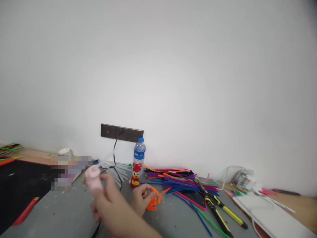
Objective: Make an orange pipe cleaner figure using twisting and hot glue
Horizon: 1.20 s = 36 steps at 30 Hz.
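Note:
My right hand (pixel 109 201) reaches across to the left, its fingers wrapped round a pink glue gun (pixel 94 178) that is blurred by motion. Behind that forearm, my left hand (pixel 142 197) pinches a bent orange fuzzy piece (pixel 155 191). More orange fuzzy stems (pixel 151 205) lie or hang just under its fingertips; whether they are joined to the held piece I cannot tell. A small red and yellow figure (pixel 135 175) with round ears stands upright behind my left hand, in front of a blue-capped water bottle (pixel 140 152).
Coloured fuzzy stems (pixel 183 181) lie right of centre, beside yellow-black pliers (pixel 218 211) and a dark pink-edged object (pixel 195 199). Clear sticks (pixel 119 170) and a black cord (pixel 114 155) are behind. A red cutter (pixel 26 211) lies left; a white board (pixel 274 215) and jar (pixel 244 180) are right.

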{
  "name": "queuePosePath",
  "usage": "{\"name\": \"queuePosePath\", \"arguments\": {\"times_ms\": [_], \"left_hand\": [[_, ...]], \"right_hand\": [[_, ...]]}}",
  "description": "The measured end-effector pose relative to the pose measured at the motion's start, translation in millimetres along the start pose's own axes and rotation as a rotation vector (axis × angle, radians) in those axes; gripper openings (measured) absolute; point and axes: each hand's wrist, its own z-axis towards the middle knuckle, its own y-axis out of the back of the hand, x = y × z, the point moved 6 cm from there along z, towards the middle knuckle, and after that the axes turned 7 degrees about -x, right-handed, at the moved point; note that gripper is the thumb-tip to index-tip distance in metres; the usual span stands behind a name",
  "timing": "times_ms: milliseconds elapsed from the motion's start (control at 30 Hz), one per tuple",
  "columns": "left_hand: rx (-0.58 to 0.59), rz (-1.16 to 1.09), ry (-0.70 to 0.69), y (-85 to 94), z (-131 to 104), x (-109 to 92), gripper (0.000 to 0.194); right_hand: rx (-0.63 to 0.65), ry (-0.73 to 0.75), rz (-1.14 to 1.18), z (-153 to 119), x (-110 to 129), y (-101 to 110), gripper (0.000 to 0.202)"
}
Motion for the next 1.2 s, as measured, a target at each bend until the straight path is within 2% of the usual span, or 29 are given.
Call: {"name": "queuePosePath", "arguments": {"times_ms": [67, 133, 233, 333, 467, 567, 633, 733, 800, 867, 900, 933, 1033, 1100, 1200], "left_hand": [[0.058, 0.002, -0.021, -5.3, -3, -6, 0.021], [0.100, -0.017, -0.035, -8.5, -5, -12, 0.020], [0.132, -0.041, -0.030, -10.0, -5, -17, 0.020], [0.127, -0.045, -0.038, -8.0, -3, -20, 0.020], [0.095, -0.067, -0.012, -0.2, 6, -18, 0.029], [0.036, -0.106, -0.001, 10.2, 15, -13, 0.040], [0.012, -0.132, 0.002, 15.8, 20, -9, 0.047], [-0.008, -0.145, 0.014, 20.6, 26, -2, 0.055], [-0.033, -0.147, 0.028, 23.0, 29, 1, 0.058], [-0.048, -0.139, 0.026, 24.4, 30, 0, 0.059], [-0.048, -0.129, 0.016, 24.7, 30, -1, 0.059], [-0.042, -0.113, 0.002, 24.6, 30, -4, 0.058], [-0.019, -0.069, -0.023, 23.4, 29, -8, 0.055], [-0.007, -0.055, -0.019, 22.1, 29, -9, 0.054], [0.014, -0.052, -0.015, 19.4, 28, -7, 0.053]], "right_hand": [[0.044, 0.071, -0.514, 4, -7, -27, 0.051], [0.107, 0.098, -0.775, 0, -18, -46, 0.058], [0.145, 0.190, -0.792, -13, -27, -56, 0.036], [0.176, 0.223, -0.769, -17, -27, -46, 0.030], [0.204, 0.251, -0.761, 1, -12, -12, 0.030], [0.180, 0.263, -0.795, 6, 0, 19, 0.026], [0.143, 0.263, -0.804, -5, 5, 42, 0.028], [0.093, 0.242, -0.828, -37, 4, 80, 0.012], [0.028, 0.193, -0.885, -53, 1, 114, 0.015], [-0.188, 0.060, -1.106, -57, -6, 160, 0.023], [-0.249, 0.043, -1.169, -56, -9, 177, 0.023], [-0.237, 0.058, -1.178, -52, -13, 187, 0.022], [-0.140, 0.109, -1.099, -37, -34, 201, 0.015], [-0.108, 0.137, -1.107, -32, -45, 201, 0.003], [-0.104, 0.162, -1.158, -34, -54, 197, 0.004]]}}
